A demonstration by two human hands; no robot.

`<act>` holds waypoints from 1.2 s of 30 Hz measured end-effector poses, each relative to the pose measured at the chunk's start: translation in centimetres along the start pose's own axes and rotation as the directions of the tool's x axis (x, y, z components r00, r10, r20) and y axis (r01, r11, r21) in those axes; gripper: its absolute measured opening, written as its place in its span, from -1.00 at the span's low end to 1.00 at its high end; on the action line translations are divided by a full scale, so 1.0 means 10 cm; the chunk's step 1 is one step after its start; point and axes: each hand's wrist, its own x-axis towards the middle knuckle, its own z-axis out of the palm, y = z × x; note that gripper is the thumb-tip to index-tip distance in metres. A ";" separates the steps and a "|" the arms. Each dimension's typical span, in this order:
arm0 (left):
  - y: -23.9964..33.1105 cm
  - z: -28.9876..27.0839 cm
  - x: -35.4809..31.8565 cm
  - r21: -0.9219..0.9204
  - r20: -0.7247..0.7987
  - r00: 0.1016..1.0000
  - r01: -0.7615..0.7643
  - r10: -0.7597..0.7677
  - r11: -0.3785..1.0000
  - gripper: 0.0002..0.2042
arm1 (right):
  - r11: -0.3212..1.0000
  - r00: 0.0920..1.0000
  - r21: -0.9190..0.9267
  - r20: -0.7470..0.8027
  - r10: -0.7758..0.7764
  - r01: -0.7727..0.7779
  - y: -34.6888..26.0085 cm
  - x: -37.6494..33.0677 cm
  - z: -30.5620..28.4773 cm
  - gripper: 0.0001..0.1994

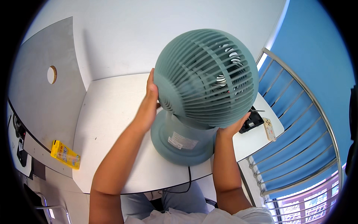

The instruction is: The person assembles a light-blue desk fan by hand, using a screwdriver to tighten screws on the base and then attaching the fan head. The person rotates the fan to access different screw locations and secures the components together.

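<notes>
A round-headed grey-green fan (pixel 197 80) stands on the white table in front of me, its slatted globe head tilted over its wide round base. White blades and dark inner parts show through the slats. My left hand (pixel 149 106) presses against the left side of the head, the fingers partly hidden behind it. Low on the right side, my right hand (pixel 230 128) cups the underside of the head near the neck, with some fingers out of sight. Below the neck there is a pale label (pixel 182 141). A black cord (pixel 190 175) runs from the base over the table's front edge.
Right of the fan lie a black tray (pixel 251 121) with a metal tool on it and an off-white remote control (pixel 269 129). A yellow packet (pixel 65 154) is at the left edge beside a grey panel (pixel 41 89) with a round hole. A metal railing (pixel 317 102) curves along the right.
</notes>
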 end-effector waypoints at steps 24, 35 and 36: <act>0.12 0.57 -0.71 0.533 -0.140 0.828 -0.399 0.543 0.746 -0.06 | 0.828 0.829 -0.087 0.044 0.558 -0.553 -0.35 -0.09 -0.06 -0.53; -0.34 -0.18 -0.42 0.122 -0.282 0.953 -0.078 0.110 0.989 -0.17 | 0.943 0.958 -0.232 0.098 0.268 -0.240 -0.53 -0.87 -0.32 -0.57; -0.42 -0.19 -0.47 0.112 -0.240 0.968 -0.050 0.076 0.992 -0.18 | 0.947 0.959 -0.252 0.149 0.243 -0.200 -0.54 -0.92 -0.37 -0.54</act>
